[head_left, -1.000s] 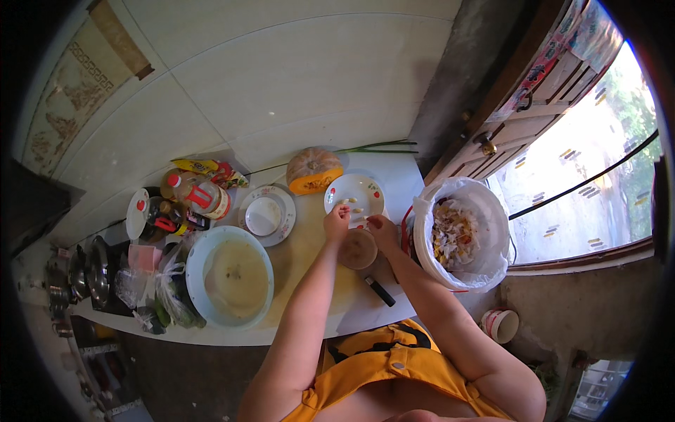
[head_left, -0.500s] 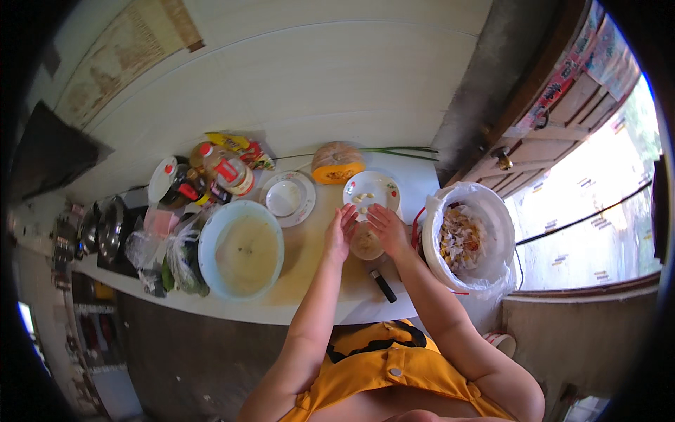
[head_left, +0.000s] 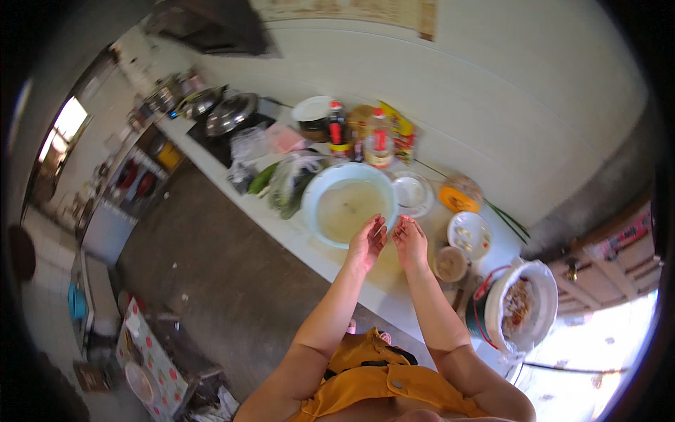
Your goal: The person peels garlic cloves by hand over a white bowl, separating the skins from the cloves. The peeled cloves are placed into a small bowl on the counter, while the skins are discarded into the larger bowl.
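Note:
My left hand is over the near right rim of a pale blue basin of cloudy water. Its fingers are loosely curved and apart, with nothing visible in them. Just right of it, my right hand is raised beside the basin, fingers bent but apart, and no held thing shows. A white plate with several small pale pieces, like garlic cloves, sits to the right. Nearer than the plate stands a small round tan container. A white dish rests on a plate behind my right hand.
A lined bucket of scraps stands at the right. Behind are a cut pumpkin, green stalks and bottles. Bagged green vegetables lie left of the basin, with lidded pans farther left.
Both hands have moved left, from above the plate with the pale pieces to the basin's right side. The view has turned left, showing more floor and the counter's far end.

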The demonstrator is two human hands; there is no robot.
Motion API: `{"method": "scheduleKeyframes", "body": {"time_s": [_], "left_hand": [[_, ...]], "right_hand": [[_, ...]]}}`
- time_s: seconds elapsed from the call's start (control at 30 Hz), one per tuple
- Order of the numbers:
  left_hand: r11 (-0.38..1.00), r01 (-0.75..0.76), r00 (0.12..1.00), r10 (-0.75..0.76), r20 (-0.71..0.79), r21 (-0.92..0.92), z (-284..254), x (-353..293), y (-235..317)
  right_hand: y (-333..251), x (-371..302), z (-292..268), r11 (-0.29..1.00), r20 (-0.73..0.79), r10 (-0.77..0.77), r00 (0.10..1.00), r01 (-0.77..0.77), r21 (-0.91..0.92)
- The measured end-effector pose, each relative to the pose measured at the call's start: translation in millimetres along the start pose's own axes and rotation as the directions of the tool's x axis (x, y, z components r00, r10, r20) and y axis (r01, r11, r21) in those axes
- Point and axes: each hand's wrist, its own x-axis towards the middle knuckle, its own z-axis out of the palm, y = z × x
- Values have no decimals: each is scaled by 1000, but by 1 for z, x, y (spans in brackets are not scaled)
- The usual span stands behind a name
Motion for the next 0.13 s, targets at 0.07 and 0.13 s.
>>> {"method": "scheduleKeyframes", "body": {"time_s": [0.07, 0.13], "left_hand": [[997, -65, 998, 64, -25, -44, -18, -15, 33], [988, -134, 990, 130, -53, -73, -39, -32, 68]], "right_hand": [[29, 0, 33, 997, 75, 62, 995, -59, -46], [61, 0, 68, 989, 138, 133, 981, -122, -84]]}}
